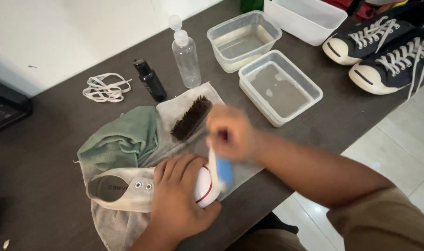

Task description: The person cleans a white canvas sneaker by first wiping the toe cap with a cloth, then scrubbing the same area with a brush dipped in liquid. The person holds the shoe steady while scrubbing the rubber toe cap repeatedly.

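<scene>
left hand [177, 200] grips white shoe [128, 190]; right hand [230, 132] holds blue brush [220, 172], bristle brush [191, 117] behind.

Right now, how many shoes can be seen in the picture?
3: one white shoe on the grey cloth under the left hand, and two black shoes at the table's far right. More may be hidden.

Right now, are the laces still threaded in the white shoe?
No, the white shoe shows bare eyelets, and a loose bundle of white laces lies apart on the table.
</scene>
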